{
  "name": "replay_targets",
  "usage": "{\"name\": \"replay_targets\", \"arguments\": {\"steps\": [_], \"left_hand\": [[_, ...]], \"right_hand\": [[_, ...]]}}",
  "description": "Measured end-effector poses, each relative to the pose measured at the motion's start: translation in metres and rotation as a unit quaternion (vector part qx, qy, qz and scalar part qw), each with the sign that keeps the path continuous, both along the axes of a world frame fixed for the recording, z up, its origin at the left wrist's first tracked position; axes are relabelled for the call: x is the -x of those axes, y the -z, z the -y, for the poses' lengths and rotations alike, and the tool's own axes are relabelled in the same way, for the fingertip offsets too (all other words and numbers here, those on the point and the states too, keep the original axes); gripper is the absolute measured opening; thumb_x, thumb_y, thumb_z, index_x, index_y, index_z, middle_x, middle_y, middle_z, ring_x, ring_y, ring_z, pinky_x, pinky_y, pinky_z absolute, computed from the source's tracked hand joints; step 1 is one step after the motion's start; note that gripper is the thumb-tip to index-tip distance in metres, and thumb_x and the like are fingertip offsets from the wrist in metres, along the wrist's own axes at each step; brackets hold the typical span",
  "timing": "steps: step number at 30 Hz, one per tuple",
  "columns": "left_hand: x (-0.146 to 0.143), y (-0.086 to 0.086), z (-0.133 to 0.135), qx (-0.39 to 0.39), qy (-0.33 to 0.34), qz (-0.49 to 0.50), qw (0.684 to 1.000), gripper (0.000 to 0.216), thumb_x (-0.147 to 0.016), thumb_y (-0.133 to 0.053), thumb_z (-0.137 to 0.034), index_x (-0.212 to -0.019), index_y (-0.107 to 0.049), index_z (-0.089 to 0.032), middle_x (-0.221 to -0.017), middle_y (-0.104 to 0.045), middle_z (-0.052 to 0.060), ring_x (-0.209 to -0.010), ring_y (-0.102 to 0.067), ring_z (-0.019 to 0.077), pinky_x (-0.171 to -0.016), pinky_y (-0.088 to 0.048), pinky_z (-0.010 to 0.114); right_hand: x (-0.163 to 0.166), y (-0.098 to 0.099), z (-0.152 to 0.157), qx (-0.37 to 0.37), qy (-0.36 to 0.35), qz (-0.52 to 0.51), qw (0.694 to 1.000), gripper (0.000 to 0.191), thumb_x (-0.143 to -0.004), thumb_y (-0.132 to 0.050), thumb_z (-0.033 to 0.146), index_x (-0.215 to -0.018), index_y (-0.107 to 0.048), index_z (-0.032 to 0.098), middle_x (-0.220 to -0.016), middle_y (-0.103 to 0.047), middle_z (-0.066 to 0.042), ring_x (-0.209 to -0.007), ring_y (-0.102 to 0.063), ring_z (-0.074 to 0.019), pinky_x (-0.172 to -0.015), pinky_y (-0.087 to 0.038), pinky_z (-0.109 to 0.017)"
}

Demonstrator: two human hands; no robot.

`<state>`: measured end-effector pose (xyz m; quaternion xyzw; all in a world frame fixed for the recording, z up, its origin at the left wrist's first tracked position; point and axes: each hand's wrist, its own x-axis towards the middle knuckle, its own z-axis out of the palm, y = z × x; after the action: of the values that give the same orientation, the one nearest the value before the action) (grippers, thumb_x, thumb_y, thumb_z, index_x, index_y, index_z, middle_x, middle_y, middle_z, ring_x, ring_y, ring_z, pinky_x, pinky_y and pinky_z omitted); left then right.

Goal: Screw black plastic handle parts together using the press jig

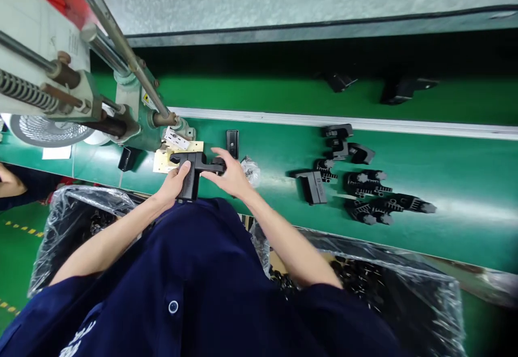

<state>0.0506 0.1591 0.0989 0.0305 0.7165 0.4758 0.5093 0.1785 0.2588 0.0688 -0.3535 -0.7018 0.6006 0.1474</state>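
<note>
A black plastic clamp-shaped part (191, 183) is held above the near edge of the green bench, in front of the bench press. My left hand (174, 183) grips its body, with the thumb on top. Closed around the round end of its side arm is my right hand (233, 177), fingers and thumb on opposite sides. Just beyond the part, a pale yellow plate (162, 161) and a white metal bracket (176, 139) sit at the press base. A small black rectangular piece (232, 143) lies behind my right hand, and a clear plastic bag (251, 171) lies beside it.
The green press (140, 114) with its long metal lever (117, 38) rises at left. Several black parts (368, 184) lie on the right bench. Plastic-lined bins (437, 292) stand below. Another person's arm (10, 183) shows at far left, near a fan (48, 130).
</note>
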Motion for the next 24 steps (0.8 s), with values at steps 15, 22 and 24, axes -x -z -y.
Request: {"name": "replay_targets", "arguments": {"steps": [15, 22, 24], "left_hand": [[-0.049, 0.051, -0.017, 0.006, 0.119, -0.036, 0.992, 0.037, -0.062, -0.076, -0.045, -0.082, -0.068, -0.015, -0.089, -0.07, 0.009, -0.092, -0.064, 0.0245, -0.081, -0.05, 0.033], [-0.033, 0.061, 0.003, 0.053, 0.102, -0.039, 0.993, 0.044, -0.052, -0.078, -0.049, -0.079, -0.069, -0.014, -0.078, -0.071, 0.009, -0.08, -0.067, 0.0254, -0.075, -0.053, 0.037], [-0.027, 0.065, 0.008, 0.066, 0.087, -0.024, 0.994, 0.045, -0.052, -0.08, -0.047, -0.08, -0.068, -0.014, -0.08, -0.071, 0.009, -0.08, -0.067, 0.0251, -0.075, -0.053, 0.036]], "right_hand": [[-0.044, 0.045, -0.08, 0.227, 0.347, -0.062, 0.908, 0.037, -0.082, -0.052, 0.056, -0.078, -0.047, 0.019, -0.056, -0.051, 0.005, -0.037, -0.034, -0.0061, -0.037, -0.027, -0.022], [-0.045, 0.065, -0.246, 0.154, 0.361, -0.005, 0.92, 0.031, -0.093, -0.051, 0.042, -0.084, -0.058, 0.013, -0.067, -0.057, 0.002, -0.056, -0.052, -0.0078, -0.056, -0.048, -0.023], [-0.043, 0.077, -0.245, 0.134, 0.368, 0.006, 0.92, 0.032, -0.093, -0.049, 0.042, -0.087, -0.059, 0.012, -0.071, -0.059, 0.001, -0.058, -0.054, -0.0083, -0.059, -0.05, -0.024]]}}
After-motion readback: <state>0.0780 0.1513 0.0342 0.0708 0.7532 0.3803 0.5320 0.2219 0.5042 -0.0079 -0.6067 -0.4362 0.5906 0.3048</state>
